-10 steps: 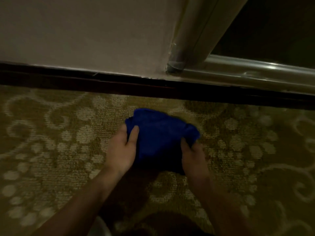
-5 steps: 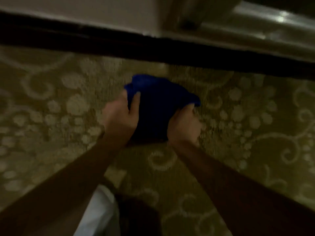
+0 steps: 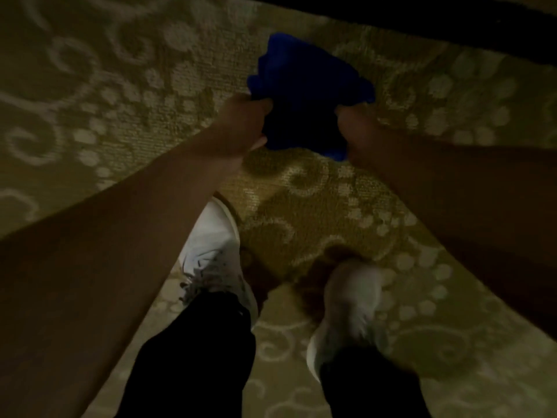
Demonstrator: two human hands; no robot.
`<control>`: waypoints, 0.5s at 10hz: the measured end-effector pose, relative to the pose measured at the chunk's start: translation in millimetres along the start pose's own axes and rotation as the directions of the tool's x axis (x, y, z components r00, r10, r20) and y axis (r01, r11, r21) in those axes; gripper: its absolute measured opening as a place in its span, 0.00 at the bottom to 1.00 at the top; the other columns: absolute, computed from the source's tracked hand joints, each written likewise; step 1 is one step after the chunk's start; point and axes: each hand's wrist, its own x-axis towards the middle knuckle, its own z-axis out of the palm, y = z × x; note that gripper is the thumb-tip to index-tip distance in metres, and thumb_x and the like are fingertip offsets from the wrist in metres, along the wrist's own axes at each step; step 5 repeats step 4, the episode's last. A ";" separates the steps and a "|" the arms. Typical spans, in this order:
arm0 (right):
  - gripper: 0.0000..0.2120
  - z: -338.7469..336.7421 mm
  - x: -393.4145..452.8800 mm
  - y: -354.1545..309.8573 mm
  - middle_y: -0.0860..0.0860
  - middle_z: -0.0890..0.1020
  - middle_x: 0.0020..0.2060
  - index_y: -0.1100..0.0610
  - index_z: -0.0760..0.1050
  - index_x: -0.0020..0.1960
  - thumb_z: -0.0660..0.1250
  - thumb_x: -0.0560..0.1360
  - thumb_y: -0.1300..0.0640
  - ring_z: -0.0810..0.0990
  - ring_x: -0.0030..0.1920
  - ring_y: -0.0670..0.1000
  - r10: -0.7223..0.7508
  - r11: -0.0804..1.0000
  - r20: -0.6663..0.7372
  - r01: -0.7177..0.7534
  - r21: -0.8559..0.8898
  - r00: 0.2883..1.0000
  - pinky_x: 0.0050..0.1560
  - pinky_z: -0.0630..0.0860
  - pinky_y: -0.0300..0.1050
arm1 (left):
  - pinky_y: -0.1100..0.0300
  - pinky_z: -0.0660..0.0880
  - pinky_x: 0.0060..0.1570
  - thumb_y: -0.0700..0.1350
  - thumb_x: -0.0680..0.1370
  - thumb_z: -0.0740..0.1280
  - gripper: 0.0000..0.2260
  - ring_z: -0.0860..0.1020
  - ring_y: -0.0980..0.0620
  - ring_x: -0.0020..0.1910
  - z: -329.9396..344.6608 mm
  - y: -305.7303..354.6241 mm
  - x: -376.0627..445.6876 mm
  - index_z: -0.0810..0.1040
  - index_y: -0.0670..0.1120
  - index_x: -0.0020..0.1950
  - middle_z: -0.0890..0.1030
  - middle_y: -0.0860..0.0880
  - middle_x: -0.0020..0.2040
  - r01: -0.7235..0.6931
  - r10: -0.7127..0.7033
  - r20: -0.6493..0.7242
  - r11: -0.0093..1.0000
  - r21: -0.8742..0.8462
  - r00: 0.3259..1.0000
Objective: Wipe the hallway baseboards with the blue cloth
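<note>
You have no readable text, label, brand, number or sign anywhere here; the dim, blurred view shows no lettering.

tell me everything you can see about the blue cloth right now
The deep blue, soft-looking fabric cloth is bunched and folded into a rumpled wad, not spread flat. Its lower part falls into dark shadow. The left hand grips its left edge and the right hand grips its right edge, holding it between them over the olive patterned carpet. Whether it touches the carpet cannot be told. It sits short of the dark baseboard strip, with carpet visible between them.
</note>
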 end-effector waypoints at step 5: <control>0.14 -54.0 -193.0 -34.6 0.51 0.69 0.36 0.57 0.69 0.40 0.52 0.82 0.57 0.68 0.44 0.53 -0.286 0.824 0.114 0.305 -0.478 0.951 0.48 0.64 0.42 | 0.57 0.67 0.40 0.41 0.78 0.60 0.11 0.71 0.50 0.37 21.3 38.7 -139.3 0.71 0.45 0.35 0.72 0.47 0.35 -0.050 0.093 -0.122 0.946 0.319 0.988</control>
